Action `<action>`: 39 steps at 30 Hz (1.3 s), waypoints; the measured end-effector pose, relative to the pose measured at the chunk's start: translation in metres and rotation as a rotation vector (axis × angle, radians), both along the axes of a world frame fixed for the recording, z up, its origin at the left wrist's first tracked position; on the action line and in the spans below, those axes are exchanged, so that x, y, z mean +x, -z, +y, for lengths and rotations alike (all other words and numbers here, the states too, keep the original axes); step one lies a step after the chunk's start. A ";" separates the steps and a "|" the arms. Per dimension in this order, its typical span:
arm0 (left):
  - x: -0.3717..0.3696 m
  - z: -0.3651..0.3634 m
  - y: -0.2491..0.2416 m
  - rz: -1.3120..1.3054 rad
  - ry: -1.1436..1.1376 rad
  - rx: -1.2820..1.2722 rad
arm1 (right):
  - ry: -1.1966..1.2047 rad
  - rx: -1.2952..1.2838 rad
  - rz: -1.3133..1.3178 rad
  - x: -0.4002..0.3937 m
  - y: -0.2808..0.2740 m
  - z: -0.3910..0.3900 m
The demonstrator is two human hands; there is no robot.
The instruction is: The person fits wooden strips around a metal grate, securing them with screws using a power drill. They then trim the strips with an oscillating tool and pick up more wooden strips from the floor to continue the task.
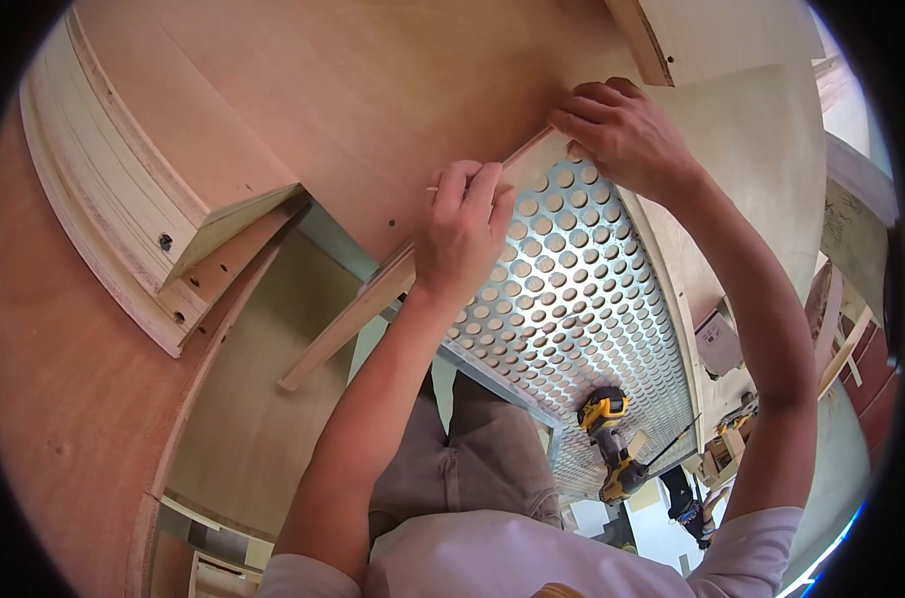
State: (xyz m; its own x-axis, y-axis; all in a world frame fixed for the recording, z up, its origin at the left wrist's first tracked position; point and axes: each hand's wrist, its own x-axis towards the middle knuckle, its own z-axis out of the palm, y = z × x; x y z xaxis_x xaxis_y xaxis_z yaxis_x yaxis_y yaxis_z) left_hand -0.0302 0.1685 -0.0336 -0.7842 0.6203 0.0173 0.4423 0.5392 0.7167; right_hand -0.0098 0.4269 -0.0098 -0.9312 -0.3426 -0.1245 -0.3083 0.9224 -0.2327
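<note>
A long, narrow wooden strip [348,324] runs diagonally up to the right along a broad plywood panel [392,100]. My left hand [462,234] is closed around the strip near its middle, fingers curled over the top edge. A small pale tip shows beside those fingers; I cannot make out what it is. Farther up, my right hand [627,135] grips the strip's upper end, its fingertips bent against the panel and partly hidden. Beneath both hands lies a perforated metal sheet [572,284] with round holes.
A yellow and black cordless drill [612,444] with a long bit rests on the metal sheet. Curved plywood layers [124,189] stand at the left. A wooden block [644,40] juts in at the top. At lower right, part of another person [686,508] shows.
</note>
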 end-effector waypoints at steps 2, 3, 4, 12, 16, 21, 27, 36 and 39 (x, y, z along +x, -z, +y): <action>0.000 0.004 0.002 0.009 -0.015 0.016 | 0.004 -0.003 -0.019 0.001 0.000 0.000; 0.001 0.004 0.004 0.002 -0.021 0.034 | 0.001 -0.020 -0.005 0.002 0.001 0.001; 0.002 0.004 0.005 -0.006 -0.027 0.054 | -0.001 -0.035 0.009 0.003 0.002 0.001; 0.000 0.005 0.004 0.026 -0.005 0.056 | 0.065 -0.119 -0.090 0.002 -0.001 0.011; 0.001 0.005 0.004 0.042 -0.014 0.059 | 0.055 -0.105 -0.038 0.004 -0.003 0.012; 0.001 0.006 0.006 0.068 0.003 0.032 | 0.057 -0.058 0.047 0.013 0.000 0.003; -0.004 0.025 0.009 0.048 0.035 0.000 | 0.077 -0.035 -0.020 0.010 0.001 -0.003; -0.009 0.057 0.013 0.059 0.060 -0.022 | 0.064 -0.033 -0.026 0.005 -0.002 -0.004; -0.010 0.058 0.013 0.064 0.067 -0.020 | 0.059 -0.032 -0.021 0.004 -0.002 -0.002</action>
